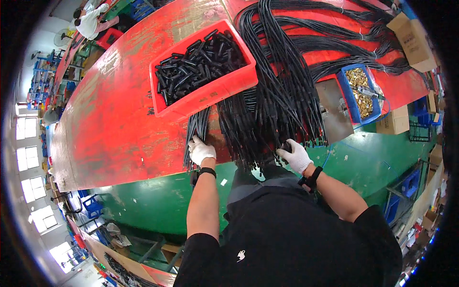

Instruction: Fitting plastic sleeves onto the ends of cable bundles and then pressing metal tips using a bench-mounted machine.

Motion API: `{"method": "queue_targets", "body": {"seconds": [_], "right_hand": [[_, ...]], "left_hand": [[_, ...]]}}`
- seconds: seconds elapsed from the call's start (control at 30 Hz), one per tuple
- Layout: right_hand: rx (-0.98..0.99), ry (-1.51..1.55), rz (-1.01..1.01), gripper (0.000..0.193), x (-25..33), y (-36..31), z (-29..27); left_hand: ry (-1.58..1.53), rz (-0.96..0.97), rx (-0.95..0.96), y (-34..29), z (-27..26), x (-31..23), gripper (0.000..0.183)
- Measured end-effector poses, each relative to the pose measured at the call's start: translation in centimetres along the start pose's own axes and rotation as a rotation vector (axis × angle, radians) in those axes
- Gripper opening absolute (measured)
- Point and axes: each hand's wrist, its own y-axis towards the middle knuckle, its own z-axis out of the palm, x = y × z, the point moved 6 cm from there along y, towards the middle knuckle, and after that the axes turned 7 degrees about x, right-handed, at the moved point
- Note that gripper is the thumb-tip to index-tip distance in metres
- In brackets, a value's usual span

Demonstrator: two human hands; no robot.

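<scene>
My left hand (202,151), in a white glove, is closed at the small bundle of black cables (198,125) beside the red bin. Its fingertips pinch a cable there. My right hand (297,158), gloved too, curls around a small black part (287,146) near the cable ends; its exact shape is mostly hidden by the fingers. Between both hands, a thick bundle of black cables (260,124) hangs over the table's near edge, with coppery tips on some ends. Short black plastic sleeves (198,64) fill the red bin (210,98) behind my left hand.
The red table (114,138) is worn. More cable bundles (330,43) stretch to the far right. A blue bin (354,115) holds brass-coloured parts (362,91) and a tool. Cardboard boxes (412,43) stand at the right. Another person (91,23) is far left. The floor (153,201) is green.
</scene>
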Motion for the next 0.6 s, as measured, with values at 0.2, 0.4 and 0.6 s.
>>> {"method": "queue_targets", "body": {"seconds": [0.2,0.4,0.6], "right_hand": [[0.041,-0.165,-0.008,0.054,-0.2,0.5,2.0],[0.097,-0.007,0.059,0.051,2.2,1.3,8.8],[0.142,0.147,-0.016,0.039,3.4,4.3,17.8]], "left_hand": [[-0.173,0.099,0.177,2.0,1.7,0.7,0.05],[-0.394,0.339,0.313,5.1,5.1,3.1,0.056],[-1.448,0.26,1.205,2.9,3.6,3.8,0.03]]}}
